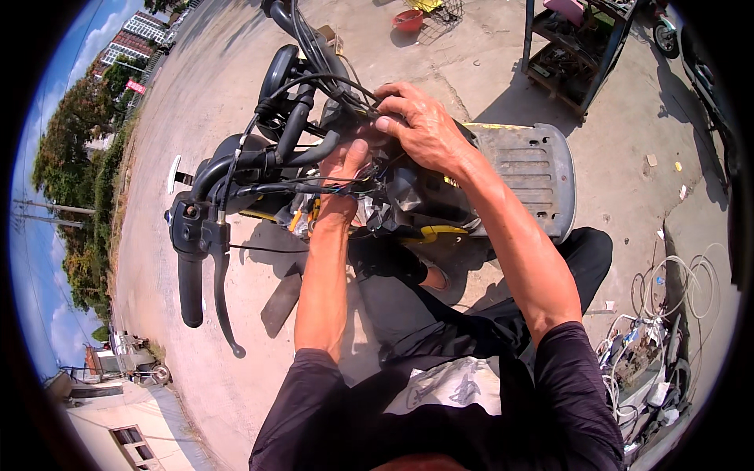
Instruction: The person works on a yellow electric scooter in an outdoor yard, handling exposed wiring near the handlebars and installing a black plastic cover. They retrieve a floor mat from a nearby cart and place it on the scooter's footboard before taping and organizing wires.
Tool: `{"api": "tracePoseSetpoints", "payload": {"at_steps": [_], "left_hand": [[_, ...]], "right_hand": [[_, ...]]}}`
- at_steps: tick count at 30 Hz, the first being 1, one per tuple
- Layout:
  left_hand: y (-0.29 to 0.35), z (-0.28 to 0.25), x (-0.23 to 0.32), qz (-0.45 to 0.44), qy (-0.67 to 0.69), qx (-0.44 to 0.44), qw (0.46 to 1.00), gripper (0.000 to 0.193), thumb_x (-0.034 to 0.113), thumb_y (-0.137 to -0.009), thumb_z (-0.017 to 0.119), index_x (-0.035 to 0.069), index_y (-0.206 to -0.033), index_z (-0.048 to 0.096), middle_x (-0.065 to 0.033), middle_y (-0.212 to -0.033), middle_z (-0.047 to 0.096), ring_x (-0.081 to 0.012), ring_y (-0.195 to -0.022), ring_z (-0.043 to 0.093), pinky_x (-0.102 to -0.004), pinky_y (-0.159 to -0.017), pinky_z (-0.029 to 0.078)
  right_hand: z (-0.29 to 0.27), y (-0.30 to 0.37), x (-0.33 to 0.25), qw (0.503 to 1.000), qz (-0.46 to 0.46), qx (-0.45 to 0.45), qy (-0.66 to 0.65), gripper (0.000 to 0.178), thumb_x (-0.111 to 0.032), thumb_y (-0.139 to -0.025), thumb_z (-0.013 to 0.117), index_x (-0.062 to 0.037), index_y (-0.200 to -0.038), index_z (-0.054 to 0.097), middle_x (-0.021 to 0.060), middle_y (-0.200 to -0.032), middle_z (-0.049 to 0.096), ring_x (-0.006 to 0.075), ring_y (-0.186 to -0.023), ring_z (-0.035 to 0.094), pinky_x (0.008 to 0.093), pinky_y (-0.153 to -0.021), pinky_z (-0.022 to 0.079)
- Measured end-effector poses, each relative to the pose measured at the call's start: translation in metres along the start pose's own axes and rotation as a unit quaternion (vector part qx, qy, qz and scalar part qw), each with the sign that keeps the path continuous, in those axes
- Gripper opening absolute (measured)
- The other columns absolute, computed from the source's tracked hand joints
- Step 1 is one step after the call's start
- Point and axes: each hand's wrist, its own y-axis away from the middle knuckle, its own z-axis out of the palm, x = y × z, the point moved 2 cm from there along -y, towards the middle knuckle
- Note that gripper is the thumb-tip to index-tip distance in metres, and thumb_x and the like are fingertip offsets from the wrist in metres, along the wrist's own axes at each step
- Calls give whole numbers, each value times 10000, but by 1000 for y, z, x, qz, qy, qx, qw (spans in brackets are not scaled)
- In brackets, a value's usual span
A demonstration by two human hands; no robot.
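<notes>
A partly opened scooter stands before me, its handlebar (290, 129) to the left and loose thin wires (345, 188) spilling from its middle. My left hand (345, 161) reaches in under the handlebar among these wires. Its thumb points up, while the other fingers are hidden behind the dark parts. On the far side, my right hand (416, 122) bends its fingers around the edge where black cables (345, 82) run in. What its fingertips grip is hidden from me. Orange-handled tools (297, 220) lie near my left wrist.
The brake lever (222, 302) and black grip (190, 290) jut out near my left forearm. A worn grey rear rack (526, 169) lies to the right. Farther off stand a metal shelf (577, 67) and a red bowl (408, 20). Coiled white cable (691, 286) and scrap lie at the right.
</notes>
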Motion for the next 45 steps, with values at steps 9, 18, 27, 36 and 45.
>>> {"api": "tracePoseSetpoints", "payload": {"at_steps": [9, 18, 27, 36, 45], "left_hand": [[-13, 4, -5, 60, -45, -4, 997, 305, 177, -1062, 652, 13, -1317, 685, -88, -1210, 740, -194, -1088, 695, -344, -949, 575], [-9, 15, -3, 61, 0, 30, 998, 245, 117, -1066, 622, 6, -1259, 723, -92, -1185, 744, -202, -1060, 708, -360, -919, 598], [-5, 8, -5, 54, 57, 78, 994, 281, 89, -995, 690, -23, -1253, 695, -145, -1158, 751, -240, -999, 739, -367, -880, 641], [-4, -17, -27, 94, 185, 92, 974, 291, 14, -992, 692, 19, -1282, 674, -106, -1194, 729, -218, -1055, 722, -364, -900, 638], [38, -24, -23, 116, 186, 133, 967, 334, -21, -1033, 589, -34, -1366, 599, -176, -1320, 672, -241, -1214, 656, -402, -1048, 564]], "right_hand": [[-21, -9, 16, 974, 44, -132, -180, 306, -167, -1007, 655, 72, -1181, 734, 151, -1418, 632, 295, -1259, 620, 403, -1090, 472], [-17, -9, 12, 989, 17, -86, -116, 286, -163, -989, 692, 45, -1181, 734, 123, -1356, 667, 260, -1188, 647, 372, -1040, 500], [-12, 19, -5, 999, 39, 16, 13, 469, -309, -894, 766, -18, -1256, 705, 186, -1362, 622, 382, -1265, 598, 465, -1075, 489], [-9, 14, -31, 987, 99, 83, 97, 377, -164, -852, 712, 43, -1166, 732, 265, -1207, 679, 446, -1159, 629, 483, -1030, 515], [-21, -3, -25, 965, 246, 58, -73, 273, -107, -792, 696, 35, -1018, 747, 73, -871, 718, 98, -776, 626, 264, -707, 507]]}}
